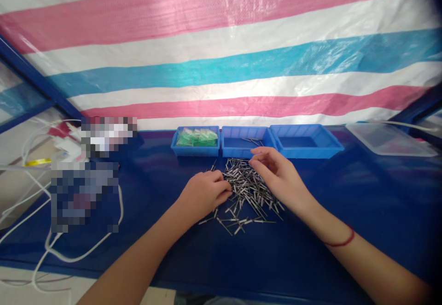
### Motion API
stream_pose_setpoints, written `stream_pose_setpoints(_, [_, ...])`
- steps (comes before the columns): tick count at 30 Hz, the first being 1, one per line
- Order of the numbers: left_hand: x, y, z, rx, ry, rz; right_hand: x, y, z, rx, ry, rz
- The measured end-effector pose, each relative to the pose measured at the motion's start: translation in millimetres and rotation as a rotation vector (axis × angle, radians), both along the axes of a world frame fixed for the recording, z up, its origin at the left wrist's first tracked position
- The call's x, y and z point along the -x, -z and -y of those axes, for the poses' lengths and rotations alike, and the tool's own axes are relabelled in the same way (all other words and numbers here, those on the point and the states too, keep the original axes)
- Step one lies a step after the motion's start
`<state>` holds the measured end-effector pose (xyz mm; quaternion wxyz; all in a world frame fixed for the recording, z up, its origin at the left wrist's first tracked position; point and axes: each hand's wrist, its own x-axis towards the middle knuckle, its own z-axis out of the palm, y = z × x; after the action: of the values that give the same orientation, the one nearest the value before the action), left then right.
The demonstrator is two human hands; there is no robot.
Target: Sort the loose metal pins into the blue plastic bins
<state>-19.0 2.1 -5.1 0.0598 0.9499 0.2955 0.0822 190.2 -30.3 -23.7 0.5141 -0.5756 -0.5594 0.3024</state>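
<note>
A heap of silver blind rivets [247, 187] with long thin stems lies on the blue tabletop, several scattered at its near edge. My left hand [207, 190] rests at the heap's left side with its fingers curled in and closed. Whatever they grip is hidden, though a thin stem pokes out just beyond the knuckles. My right hand [279, 176] is over the heap's right part, near the middle bin. Its fingers are bent, with a gap between thumb and forefinger, and nothing shows in it.
Behind the heap stand three blue bins in a row: the left bin [174, 150] holds green-and-clear packets, the middle bin [235, 150] a few rivets, and the right bin [307, 152]. A clear plastic lid [386, 139] lies right. White cables [120, 203] run along the left.
</note>
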Motion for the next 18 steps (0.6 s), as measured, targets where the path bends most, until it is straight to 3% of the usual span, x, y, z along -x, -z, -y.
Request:
stream_pose_setpoints(5, [-2.6, -2.6, 5.5, -0.11, -0.013, -0.117, 7.8, 4.3, 2.3, 0.012, -0.049, -0.003])
stream_pose_setpoints(10, [-4.2, -2.7, 7.8, -0.102, -0.015, -0.144, 9.9, 5.1, 5.8, 0.026, -0.077, 0.042])
stream_pose_setpoints(18, [-10.2, -5.1, 11.4, -0.093, -0.056, -0.17, 10.2, -2.7, 14.4, -0.113, -0.057, 0.339])
